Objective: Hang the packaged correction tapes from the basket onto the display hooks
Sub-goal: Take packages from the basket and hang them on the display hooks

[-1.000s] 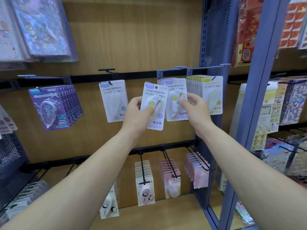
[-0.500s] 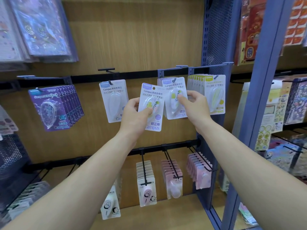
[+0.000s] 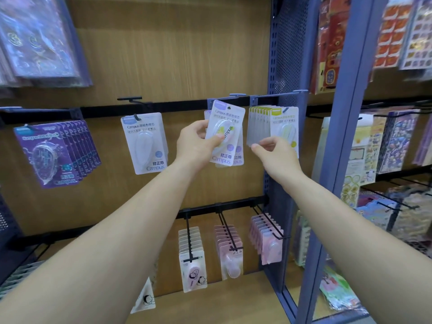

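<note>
Gripped one packaged correction tape (image 3: 225,133) in the left hand (image 3: 196,146), thumb pressed on the clear blister at the front, the other fingers curled behind the card. Held it up tilted, top leaning to the right, with its purple header just under the display hook (image 3: 236,95) with the blue tag; could not tell whether the card's hole was on the hook. Covered most of the matching packs (image 3: 239,157) hanging there, leaving only their lower right edges showing. Raised the right hand (image 3: 278,155) just beside, at the lower left corner of the row of yellow-topped packs (image 3: 284,129) on the next hook, thumb and forefinger drawn close together against the grey card backs; could not tell whether pinching a card or only touching it. Found a white pack (image 3: 145,142) on a hook to the left, and farther left a row of purple packs (image 3: 46,155). Noted on the lower rail a row of pale packs (image 3: 191,256) and beside it pink packs (image 3: 230,251). Faced a wooden back panel (image 3: 175,54), bounded on the right by a blue perforated upright (image 3: 289,54), with sticker sheets (image 3: 397,141) on the neighbouring rack.
</note>
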### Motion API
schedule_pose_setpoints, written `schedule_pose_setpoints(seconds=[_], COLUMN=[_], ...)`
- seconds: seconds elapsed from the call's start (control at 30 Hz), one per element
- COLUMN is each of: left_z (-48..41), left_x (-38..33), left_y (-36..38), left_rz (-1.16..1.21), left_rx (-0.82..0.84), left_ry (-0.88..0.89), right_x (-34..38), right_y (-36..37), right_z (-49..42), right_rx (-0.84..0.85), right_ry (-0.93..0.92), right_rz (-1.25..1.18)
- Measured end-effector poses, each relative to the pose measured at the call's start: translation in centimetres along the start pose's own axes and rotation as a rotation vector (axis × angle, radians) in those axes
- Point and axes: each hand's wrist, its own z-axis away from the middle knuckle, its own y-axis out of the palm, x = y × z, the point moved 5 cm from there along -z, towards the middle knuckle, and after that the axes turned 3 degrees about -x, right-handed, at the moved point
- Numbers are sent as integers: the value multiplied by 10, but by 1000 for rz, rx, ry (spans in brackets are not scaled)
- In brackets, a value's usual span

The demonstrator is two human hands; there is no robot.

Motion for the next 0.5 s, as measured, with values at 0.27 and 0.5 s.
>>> schedule_pose_setpoints(seconds=[0.27,0.5], left_z=[7,-2], left_x=[8,8], left_y=[9,15], left_rz=[-51,-226], left_rx=[-28,-62], left_ry=[11,-5], right_x=[-4,2], right_y=[-11,-5], right_z=[10,24], right_rx=[66,138], right_ry=[-15,-106], right_rz=[32,185])
